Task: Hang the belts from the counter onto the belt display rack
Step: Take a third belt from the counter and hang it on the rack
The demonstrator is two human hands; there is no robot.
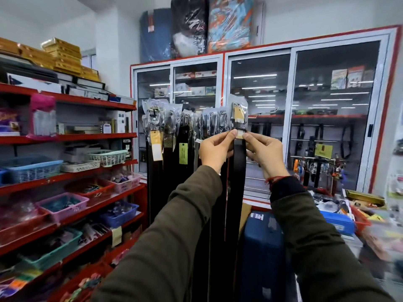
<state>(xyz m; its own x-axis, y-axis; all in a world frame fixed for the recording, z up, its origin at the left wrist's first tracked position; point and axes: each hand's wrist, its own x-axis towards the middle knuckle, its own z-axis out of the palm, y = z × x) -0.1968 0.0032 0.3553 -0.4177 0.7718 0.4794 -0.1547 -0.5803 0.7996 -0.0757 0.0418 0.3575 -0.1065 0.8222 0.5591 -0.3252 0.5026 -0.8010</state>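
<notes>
Here, in the head view, we pinched one black belt point(239, 162) just below its plastic-wrapped buckle point(238, 114). The left hand point(214, 149) closed thumb and forefinger on the strap's left edge; the right hand point(265, 152) did the same on its right edge. The two hands met at a pale label on the strap. The belt hung straight down between our forearms, its lower end lost behind the sleeves.

We judged the step in hand to be the hanging itself: the buckle stood level with the tops of the belts on the rack point(174, 127), at the right end of that row, just beside its nearest neighbour. We could not tell whether the wrapper's top had yet caught on a peg, since the rack's bar was hidden behind the packaging. The next move, as we read it, called for settling the wrapper on its peg, then loosening both pinches while checking that the belt hung true.

The counter point(370, 214) lay low at the right, cluttered; no further belts were distinguishable on it.
</notes>
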